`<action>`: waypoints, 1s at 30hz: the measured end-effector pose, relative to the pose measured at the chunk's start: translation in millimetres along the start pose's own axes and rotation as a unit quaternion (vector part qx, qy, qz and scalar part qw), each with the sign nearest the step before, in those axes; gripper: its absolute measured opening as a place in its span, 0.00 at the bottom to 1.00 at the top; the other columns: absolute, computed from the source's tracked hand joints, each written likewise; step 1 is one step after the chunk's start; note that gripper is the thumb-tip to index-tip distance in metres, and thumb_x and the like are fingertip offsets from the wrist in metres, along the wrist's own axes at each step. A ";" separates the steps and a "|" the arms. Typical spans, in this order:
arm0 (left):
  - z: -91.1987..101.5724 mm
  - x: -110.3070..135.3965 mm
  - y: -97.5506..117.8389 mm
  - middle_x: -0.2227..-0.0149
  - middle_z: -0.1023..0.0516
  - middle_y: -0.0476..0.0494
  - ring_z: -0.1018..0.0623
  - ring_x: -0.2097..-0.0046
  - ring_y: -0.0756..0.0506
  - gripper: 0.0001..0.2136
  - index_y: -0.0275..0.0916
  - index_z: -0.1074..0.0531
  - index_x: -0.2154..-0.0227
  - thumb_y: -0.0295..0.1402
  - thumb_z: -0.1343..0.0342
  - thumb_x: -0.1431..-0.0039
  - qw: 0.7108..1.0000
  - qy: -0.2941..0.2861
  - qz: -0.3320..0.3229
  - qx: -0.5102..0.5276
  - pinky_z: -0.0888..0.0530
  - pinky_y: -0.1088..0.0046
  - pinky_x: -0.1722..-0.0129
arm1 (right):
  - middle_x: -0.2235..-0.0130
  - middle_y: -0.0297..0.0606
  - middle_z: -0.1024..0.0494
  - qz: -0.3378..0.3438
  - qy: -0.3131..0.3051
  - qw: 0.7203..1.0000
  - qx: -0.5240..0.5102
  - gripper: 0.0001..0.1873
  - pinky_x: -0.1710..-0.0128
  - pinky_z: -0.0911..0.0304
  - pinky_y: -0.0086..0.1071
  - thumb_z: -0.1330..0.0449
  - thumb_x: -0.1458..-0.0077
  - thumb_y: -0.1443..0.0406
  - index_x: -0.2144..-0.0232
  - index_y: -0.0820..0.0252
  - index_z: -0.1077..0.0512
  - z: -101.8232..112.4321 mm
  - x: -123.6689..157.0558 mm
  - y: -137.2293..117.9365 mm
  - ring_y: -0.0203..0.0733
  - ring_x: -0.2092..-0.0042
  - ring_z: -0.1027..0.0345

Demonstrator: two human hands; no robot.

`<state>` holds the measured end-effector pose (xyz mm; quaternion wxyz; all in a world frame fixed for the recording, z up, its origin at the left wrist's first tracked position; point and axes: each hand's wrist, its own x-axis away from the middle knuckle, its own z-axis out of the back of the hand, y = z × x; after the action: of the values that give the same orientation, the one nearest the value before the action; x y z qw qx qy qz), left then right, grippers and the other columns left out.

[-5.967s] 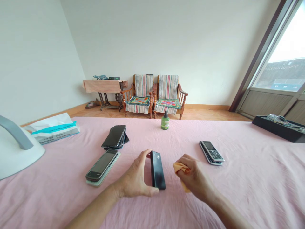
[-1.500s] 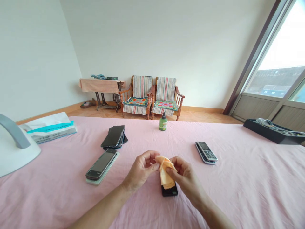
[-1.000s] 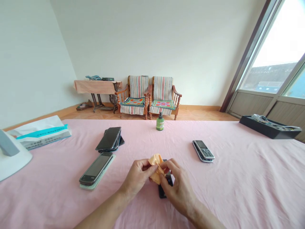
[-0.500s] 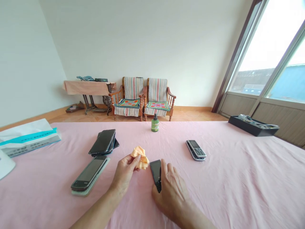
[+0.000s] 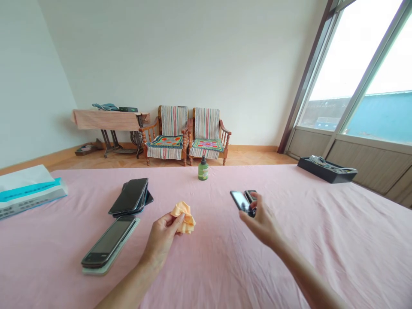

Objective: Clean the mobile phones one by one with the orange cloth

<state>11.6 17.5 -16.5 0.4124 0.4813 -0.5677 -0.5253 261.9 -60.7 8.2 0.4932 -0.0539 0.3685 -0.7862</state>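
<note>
A crumpled yellow cloth (image 5: pixel 184 216) is pinched between the thumb and fingers of my left hand (image 5: pixel 164 236), held over the pink sheet. My right hand (image 5: pixel 262 219) grips a dark mobile phone (image 5: pixel 240 201) by its sides, its screen reflecting light. Just beyond that phone lies the stack of keypad phones (image 5: pixel 251 195), partly hidden by it and by my fingers. Left of the cloth, a dark phone (image 5: pixel 109 242) rests on a pale one, and a pile of black phones (image 5: pixel 130 196) sits behind them.
A green pump bottle (image 5: pixel 203 168) stands near the far edge of the pink-covered surface (image 5: pixel 206 274). At the far right is a black box (image 5: pixel 326 171) with cables. A white and blue packet (image 5: pixel 30 191) lies at the left. Two wooden chairs (image 5: pixel 206 133) stand beyond.
My right hand has picked the dark phone up off the sheet and carried it right and away from me, up to the keypad phones. My left hand keeps the cloth. The view has shifted slightly right.
</note>
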 end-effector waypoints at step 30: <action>-3.8 3.2 6.9 0.80 0.29 0.48 0.34 0.76 0.50 0.15 0.33 0.27 0.78 0.42 0.38 0.56 1.000 0.001 0.001 -0.017 0.39 0.77 0.76 | 0.51 0.52 0.30 -0.070 0.053 0.978 0.187 0.35 0.57 0.40 0.40 0.47 0.51 0.55 0.44 0.65 0.46 -7.0 -45.1 56.1 0.54 0.50 0.35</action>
<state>13.8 13.5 -9.3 0.4214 0.4743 -0.5588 -0.5340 323.0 -33.8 -19.7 0.4180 0.0554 0.2358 -0.8755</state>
